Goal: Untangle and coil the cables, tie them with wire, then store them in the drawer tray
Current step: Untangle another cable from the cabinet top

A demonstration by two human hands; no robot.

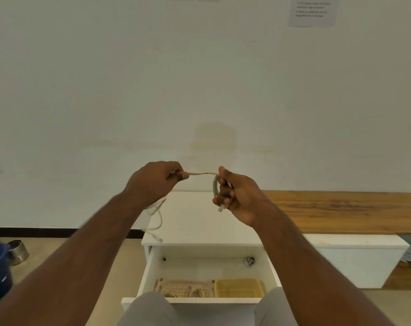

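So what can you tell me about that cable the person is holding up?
The cable is thin, pale beige and looks like flexible plastic. A short stretch runs almost level between the left hand, which pinches it, and the right hand, which holds a small loop of it. A clear plug hangs below the right fingers. The rest droops from under the left wrist onto the white cabinet top, ending in another plug near the front edge.

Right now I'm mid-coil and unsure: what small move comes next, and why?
Probably bring the left hand over to lay another loop into the right hand: the cable runs taut between them, the right holds one loop, and slack hangs below the left.
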